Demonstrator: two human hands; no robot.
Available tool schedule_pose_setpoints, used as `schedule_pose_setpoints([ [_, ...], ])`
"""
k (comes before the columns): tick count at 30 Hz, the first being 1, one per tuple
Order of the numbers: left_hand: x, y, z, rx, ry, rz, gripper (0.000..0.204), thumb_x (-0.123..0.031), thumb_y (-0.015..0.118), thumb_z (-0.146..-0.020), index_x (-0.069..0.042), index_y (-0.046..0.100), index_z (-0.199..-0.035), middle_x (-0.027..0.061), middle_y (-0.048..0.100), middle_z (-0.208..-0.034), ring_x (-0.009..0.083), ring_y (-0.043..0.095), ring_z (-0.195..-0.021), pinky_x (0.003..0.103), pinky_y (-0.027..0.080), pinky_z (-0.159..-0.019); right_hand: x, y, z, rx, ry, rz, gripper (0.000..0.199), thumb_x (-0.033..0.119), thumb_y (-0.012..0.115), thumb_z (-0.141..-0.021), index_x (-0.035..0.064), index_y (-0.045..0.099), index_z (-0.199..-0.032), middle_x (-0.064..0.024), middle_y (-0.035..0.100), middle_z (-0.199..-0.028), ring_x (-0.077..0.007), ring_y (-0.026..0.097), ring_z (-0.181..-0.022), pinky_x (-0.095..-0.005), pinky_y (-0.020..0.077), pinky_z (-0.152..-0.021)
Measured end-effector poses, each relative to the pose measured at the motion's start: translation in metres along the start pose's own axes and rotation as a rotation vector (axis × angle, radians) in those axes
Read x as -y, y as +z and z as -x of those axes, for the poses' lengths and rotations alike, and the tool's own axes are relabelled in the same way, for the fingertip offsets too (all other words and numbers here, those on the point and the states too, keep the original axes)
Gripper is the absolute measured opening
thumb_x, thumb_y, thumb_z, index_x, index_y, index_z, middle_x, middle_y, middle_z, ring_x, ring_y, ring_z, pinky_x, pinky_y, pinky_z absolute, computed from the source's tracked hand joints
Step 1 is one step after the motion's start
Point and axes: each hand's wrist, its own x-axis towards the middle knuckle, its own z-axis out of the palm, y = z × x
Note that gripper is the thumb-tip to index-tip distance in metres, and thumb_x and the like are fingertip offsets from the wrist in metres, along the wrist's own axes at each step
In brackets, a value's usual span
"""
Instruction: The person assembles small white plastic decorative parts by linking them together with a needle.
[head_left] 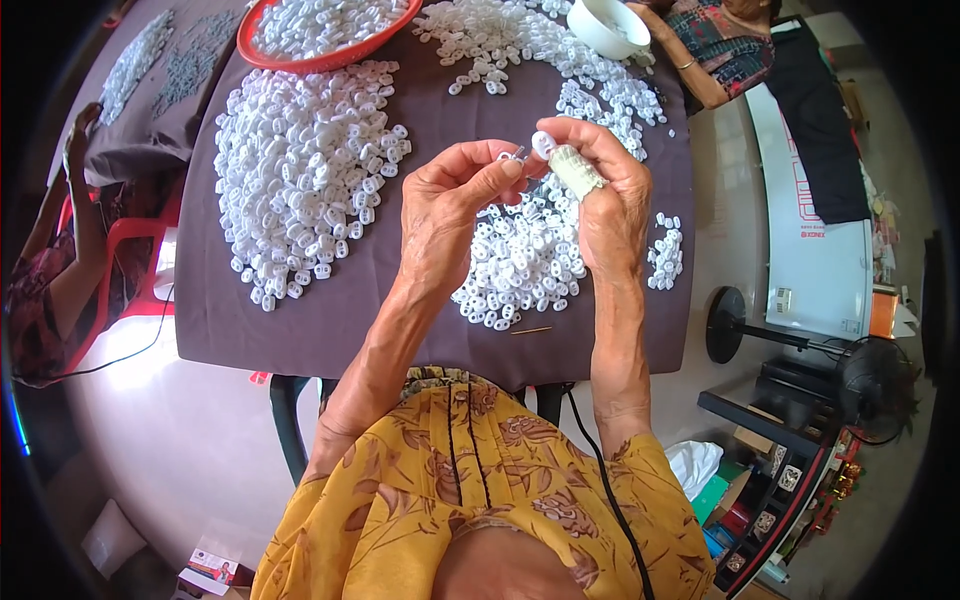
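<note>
Dark cloth covers the worktop [430, 330]; a black fan [870, 378] stands right of it. Above it, the left fingers [490, 183] pinch a small pale piece [517, 154], the right fingers [597, 143] a smooth white oval [543, 143].

Near the left edge of the brown cloth-covered table [240, 328], a red round plastic basin [318, 67] stands behind a heap of white oval plastic pieces [300, 175].

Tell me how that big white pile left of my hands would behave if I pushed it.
The pile would probably spread, since its pieces lie loose and heaped. They look small, so each is likely light. Their flattened oval shapes suggest sliding more than rolling.
</note>
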Motion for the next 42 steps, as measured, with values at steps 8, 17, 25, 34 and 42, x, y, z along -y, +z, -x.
schedule_pose_setpoints([
  [8, -0.004, -0.002, 0.0, 0.007, 0.004, -0.024, 0.015, -0.007, 0.063, -0.078, 0.001, 0.061, -0.089, 0.0103, 0.064, -0.082, 0.0125, 0.057, -0.069, 0.026, 0.046, -0.07, 0.01, 0.01, -0.003, 0.009, -0.008, 0.084, 0.024, -0.003, 0.047, -0.078, -0.0029, 0.06, -0.098, -0.0074, 0.061, -0.081, -0.012, 0.056, -0.074, -0.0228, 0.044, -0.071],
  [17, -0.003, -0.001, 0.0, -0.024, 0.034, -0.015, 0.013, -0.006, 0.063, -0.077, 0.004, 0.062, -0.087, 0.0078, 0.064, -0.08, 0.0077, 0.051, -0.063, 0.022, 0.044, -0.061, 0.011, 0.011, -0.004, 0.04, -0.068, 0.183, 0.029, -0.005, 0.045, -0.075, -0.0007, 0.061, -0.098, -0.0064, 0.061, -0.088, -0.0125, 0.058, -0.077, -0.0226, 0.0445, -0.072],
  [25, -0.001, -0.005, 0.0, -0.004, 0.044, -0.062, 0.015, -0.007, 0.063, -0.078, 0.001, 0.061, -0.09, 0.0097, 0.064, -0.084, 0.0122, 0.058, -0.071, 0.025, 0.047, -0.069, 0.01, 0.012, -0.005, 0.062, -0.105, 0.239, 0.029, -0.007, 0.045, -0.075, 0.0, 0.062, -0.098, -0.0068, 0.061, -0.089, -0.0134, 0.059, -0.077, -0.0232, 0.0457, -0.072],
  [34, -0.003, -0.002, 0.001, -0.032, 0.034, -0.065, 0.015, -0.007, 0.064, -0.077, 0.002, 0.061, -0.089, 0.0078, 0.063, -0.081, 0.0115, 0.057, -0.069, 0.023, 0.046, -0.067, 0.007, 0.01, -0.005, 0.097, -0.187, 0.284, 0.029, -0.008, 0.045, -0.075, 0.0001, 0.061, -0.098, -0.0053, 0.06, -0.092, -0.0125, 0.057, -0.082, -0.0228, 0.0455, -0.073],
  [42, -0.002, -0.002, 0.001, -0.072, 0.035, -0.047, 0.012, -0.005, 0.063, -0.077, 0.003, 0.062, -0.086, 0.0053, 0.061, -0.072, 0.0088, 0.052, -0.064, 0.022, 0.043, -0.062, 0.001, 0.01, -0.007, 0.102, -0.359, 0.453, 0.024, -0.006, 0.051, -0.076, 0.0017, 0.062, -0.096, -0.0059, 0.06, -0.081, -0.0126, 0.058, -0.075, -0.0233, 0.0468, -0.067],
])
